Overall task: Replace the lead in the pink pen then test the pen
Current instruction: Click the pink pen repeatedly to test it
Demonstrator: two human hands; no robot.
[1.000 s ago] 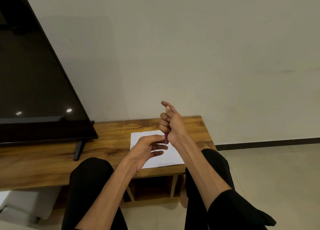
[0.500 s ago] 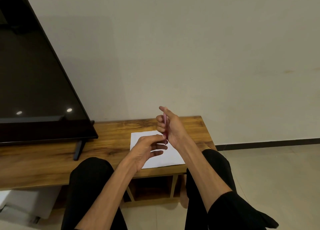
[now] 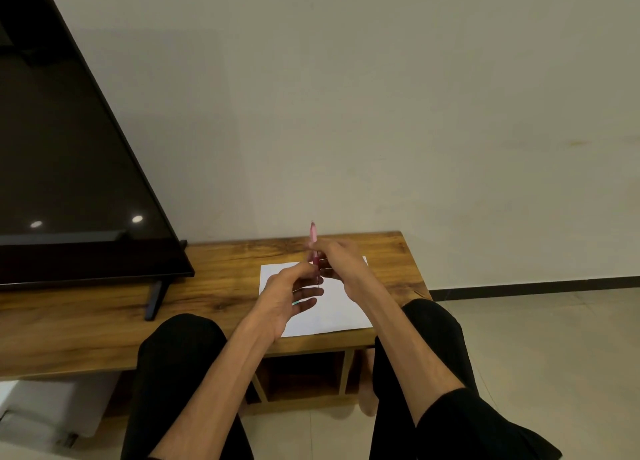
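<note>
Pink pen (image 3: pixel 313 234) stands upright at frame centre, pinched by right hand (image 3: pixel 341 262); left hand (image 3: pixel 289 291) grips its lower end; paper (image 3: pixel 341 307) looks unmarked, so testing likely remains.

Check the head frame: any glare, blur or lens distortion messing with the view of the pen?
Head view: two small light spots glare on the dark TV screen, away from the work; wide-angle bending tilts the TV edge; the pink pen looks soft and slightly smeared between the left hand and right hand; lighting is dim and even.
</note>
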